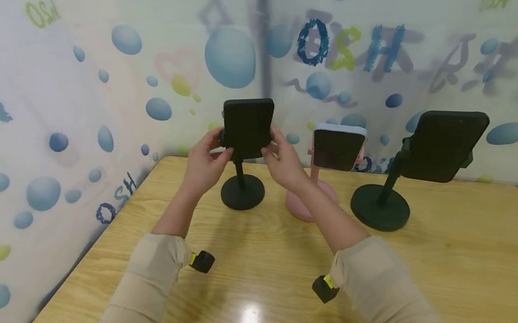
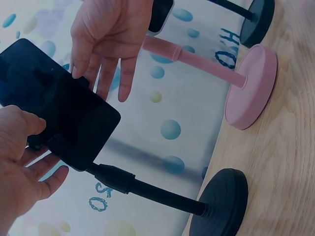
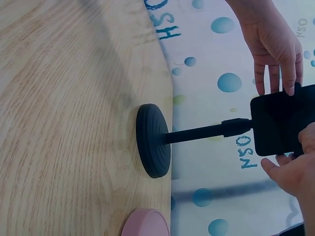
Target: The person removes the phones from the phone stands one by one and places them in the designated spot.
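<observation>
A black smartphone (image 1: pixel 246 127) stands upright in the holder of a black phone stand (image 1: pixel 243 192). My left hand (image 1: pixel 205 163) grips its left side, thumb over the front edge and fingers reaching behind. On the opposite side my right hand (image 1: pixel 285 159) holds the phone edge between thumb and fingers. The left wrist view shows the left thumb (image 2: pixel 32 123) lying on the dark screen, with the right hand (image 2: pixel 113 39) at the far edge. The stand's post (image 3: pixel 202 132) rises from its round base; the holder's clamps are mostly hidden by the phone and fingers.
Right of the hands, a pink stand (image 1: pixel 299 204) holds a light-framed phone (image 1: pixel 338 148), partly behind my right forearm. Further right, a dark green stand (image 1: pixel 380 209) carries a larger black device (image 1: pixel 445 146). A patterned backdrop (image 1: pixel 182 33) rises behind the wooden table (image 1: pixel 460 261).
</observation>
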Demonstrator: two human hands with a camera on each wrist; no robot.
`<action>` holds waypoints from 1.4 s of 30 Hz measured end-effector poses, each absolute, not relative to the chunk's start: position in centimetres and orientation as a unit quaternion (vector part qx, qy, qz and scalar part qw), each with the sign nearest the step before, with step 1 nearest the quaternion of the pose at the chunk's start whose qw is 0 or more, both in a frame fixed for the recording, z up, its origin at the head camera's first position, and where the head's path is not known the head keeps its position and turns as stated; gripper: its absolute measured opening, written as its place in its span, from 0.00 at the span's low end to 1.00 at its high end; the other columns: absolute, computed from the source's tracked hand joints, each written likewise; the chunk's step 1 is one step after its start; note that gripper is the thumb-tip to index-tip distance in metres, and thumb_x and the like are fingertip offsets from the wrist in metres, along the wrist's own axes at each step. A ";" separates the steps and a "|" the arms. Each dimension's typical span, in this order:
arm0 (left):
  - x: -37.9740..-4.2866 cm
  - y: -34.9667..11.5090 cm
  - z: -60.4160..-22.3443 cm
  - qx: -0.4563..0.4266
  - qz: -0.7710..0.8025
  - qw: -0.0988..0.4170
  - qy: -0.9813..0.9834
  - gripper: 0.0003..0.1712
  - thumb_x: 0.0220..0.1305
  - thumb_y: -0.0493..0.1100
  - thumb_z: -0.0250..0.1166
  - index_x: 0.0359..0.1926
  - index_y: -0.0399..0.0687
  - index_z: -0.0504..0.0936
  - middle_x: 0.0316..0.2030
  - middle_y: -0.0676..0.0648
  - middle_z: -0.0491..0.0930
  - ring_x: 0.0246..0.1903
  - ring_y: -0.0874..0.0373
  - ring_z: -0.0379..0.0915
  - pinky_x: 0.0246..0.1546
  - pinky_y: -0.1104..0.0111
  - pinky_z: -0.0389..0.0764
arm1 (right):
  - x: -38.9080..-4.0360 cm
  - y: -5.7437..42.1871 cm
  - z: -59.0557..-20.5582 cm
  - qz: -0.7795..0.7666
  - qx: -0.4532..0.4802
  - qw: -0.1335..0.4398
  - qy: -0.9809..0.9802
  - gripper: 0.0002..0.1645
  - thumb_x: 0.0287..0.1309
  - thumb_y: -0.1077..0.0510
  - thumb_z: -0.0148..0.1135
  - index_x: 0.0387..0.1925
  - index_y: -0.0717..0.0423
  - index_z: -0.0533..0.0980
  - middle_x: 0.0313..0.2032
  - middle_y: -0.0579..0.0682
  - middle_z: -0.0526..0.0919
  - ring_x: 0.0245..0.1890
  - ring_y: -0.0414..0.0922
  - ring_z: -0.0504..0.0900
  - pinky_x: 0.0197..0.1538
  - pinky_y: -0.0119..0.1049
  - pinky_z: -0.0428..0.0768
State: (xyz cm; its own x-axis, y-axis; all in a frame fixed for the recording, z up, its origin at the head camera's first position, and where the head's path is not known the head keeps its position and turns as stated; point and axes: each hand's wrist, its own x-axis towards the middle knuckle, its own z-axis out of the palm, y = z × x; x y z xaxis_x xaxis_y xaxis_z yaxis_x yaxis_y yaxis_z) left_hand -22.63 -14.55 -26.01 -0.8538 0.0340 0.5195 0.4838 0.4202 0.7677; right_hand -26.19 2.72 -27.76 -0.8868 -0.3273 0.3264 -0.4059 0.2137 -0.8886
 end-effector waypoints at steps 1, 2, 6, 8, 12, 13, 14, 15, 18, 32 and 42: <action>-22.3 -14.4 -25.7 -0.155 -0.514 0.216 -0.815 0.23 0.59 0.28 0.55 0.57 0.29 0.67 0.50 0.33 0.71 0.50 0.42 0.70 0.47 0.56 0.73 | -26.2 2.7 -27.8 0.580 0.238 0.035 -0.778 0.34 0.65 0.65 0.43 0.69 0.55 0.44 0.64 0.58 0.58 0.58 0.50 0.68 0.54 0.43 0.69; -22.0 -14.2 -25.5 -0.153 -0.516 0.213 -0.815 0.23 0.59 0.28 0.55 0.56 0.29 0.67 0.50 0.32 0.71 0.50 0.42 0.70 0.47 0.56 0.73 | -26.2 2.8 -27.8 0.579 0.240 0.036 -0.778 0.34 0.65 0.65 0.43 0.69 0.56 0.44 0.64 0.59 0.58 0.58 0.50 0.68 0.53 0.43 0.70; -22.0 -14.3 -25.8 -0.152 -0.532 0.208 -0.806 0.22 0.58 0.27 0.55 0.55 0.29 0.68 0.49 0.32 0.71 0.48 0.41 0.72 0.46 0.60 0.74 | -26.3 2.9 -27.9 0.582 0.239 0.040 -0.776 0.32 0.65 0.66 0.44 0.68 0.59 0.48 0.63 0.59 0.60 0.58 0.51 0.68 0.55 0.43 0.69; -22.1 -14.4 -26.0 -0.159 -0.541 0.210 -0.798 0.22 0.57 0.26 0.56 0.55 0.28 0.68 0.47 0.31 0.72 0.47 0.41 0.73 0.41 0.68 0.75 | -26.3 3.0 -27.9 0.586 0.235 0.045 -0.774 0.31 0.64 0.66 0.44 0.67 0.61 0.50 0.63 0.59 0.61 0.58 0.51 0.68 0.55 0.43 0.69; -22.1 -14.4 -26.3 -0.176 -0.548 0.225 -0.786 0.20 0.58 0.25 0.56 0.53 0.27 0.69 0.45 0.30 0.73 0.44 0.40 0.75 0.30 0.80 0.71 | -26.5 3.1 -28.0 0.591 0.229 0.071 -0.770 0.26 0.63 0.67 0.46 0.63 0.63 0.59 0.60 0.59 0.66 0.57 0.52 0.69 0.53 0.42 0.71; -22.1 -14.5 -26.4 -0.183 -0.547 0.232 -0.783 0.19 0.58 0.25 0.56 0.52 0.26 0.70 0.44 0.30 0.73 0.43 0.40 0.75 0.30 0.81 0.71 | -26.5 3.1 -28.0 0.593 0.230 0.078 -0.768 0.24 0.63 0.67 0.46 0.61 0.63 0.61 0.58 0.59 0.67 0.57 0.52 0.69 0.53 0.42 0.71; -22.0 -14.5 -26.4 -0.188 -0.544 0.240 -0.782 0.18 0.57 0.25 0.56 0.51 0.25 0.70 0.43 0.29 0.74 0.42 0.40 0.75 0.31 0.81 0.71 | -26.4 3.1 -28.0 0.592 0.230 0.083 -0.768 0.23 0.63 0.67 0.46 0.60 0.64 0.63 0.57 0.59 0.68 0.57 0.52 0.70 0.53 0.42 0.72; -22.0 -14.5 -26.5 -0.195 -0.542 0.248 -0.779 0.17 0.57 0.24 0.56 0.49 0.25 0.71 0.42 0.29 0.74 0.41 0.39 0.76 0.30 0.81 0.71 | -26.3 3.1 -28.0 0.593 0.229 0.086 -0.767 0.22 0.63 0.68 0.47 0.59 0.64 0.64 0.56 0.59 0.69 0.57 0.53 0.70 0.53 0.42 0.72; -21.9 -14.5 -26.6 -0.221 -0.527 0.272 -0.775 0.15 0.55 0.23 0.57 0.46 0.23 0.72 0.38 0.28 0.76 0.37 0.38 0.77 0.32 0.81 0.73 | -26.2 3.3 -28.1 0.592 0.225 0.090 -0.769 0.21 0.63 0.67 0.47 0.58 0.64 0.65 0.55 0.60 0.70 0.56 0.53 0.70 0.53 0.42 0.71; -21.5 -14.4 -27.0 -0.284 -0.463 0.342 -0.767 0.11 0.52 0.21 0.58 0.40 0.20 0.74 0.32 0.29 0.77 0.32 0.41 0.78 0.37 0.74 0.76 | -25.6 3.6 -28.2 0.601 0.244 0.083 -0.757 0.21 0.61 0.71 0.46 0.57 0.67 0.66 0.53 0.61 0.72 0.53 0.53 0.73 0.49 0.39 0.75; -23.4 -15.3 -29.0 -0.299 -0.477 0.356 -0.746 0.13 0.51 0.21 0.60 0.41 0.23 0.75 0.31 0.32 0.78 0.30 0.44 0.78 0.35 0.80 0.75 | -25.1 3.5 -28.0 0.615 0.234 0.065 -0.750 0.21 0.61 0.72 0.45 0.56 0.66 0.66 0.50 0.61 0.72 0.53 0.52 0.73 0.49 0.38 0.75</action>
